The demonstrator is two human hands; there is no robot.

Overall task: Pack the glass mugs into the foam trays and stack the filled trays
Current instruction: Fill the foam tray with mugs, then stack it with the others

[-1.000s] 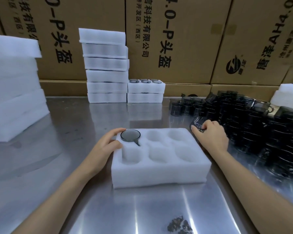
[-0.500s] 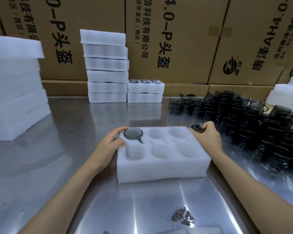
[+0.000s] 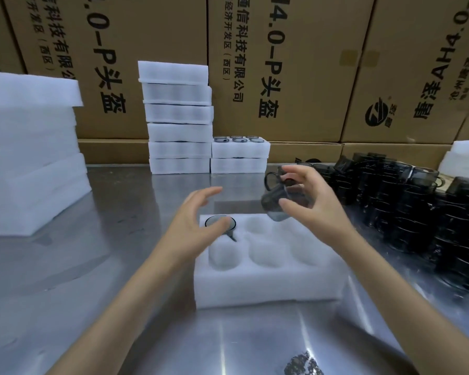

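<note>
One smoky glass mug (image 3: 280,203), fragile and slick, is being gripped round its body by the right hand (image 3: 313,205); the left hand (image 3: 194,221) is hovering empty, fingers spread, over the foam tray (image 3: 266,285).

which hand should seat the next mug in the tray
Right. The right hand already grips a dark glass mug just above the foam tray, over its empty pockets. The left hand is open, holding nothing.

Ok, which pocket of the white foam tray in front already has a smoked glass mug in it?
The far-left pocket of the white foam tray: a dark smoked glass mug sits there, partly behind the left hand. The other five pockets are empty.
</note>
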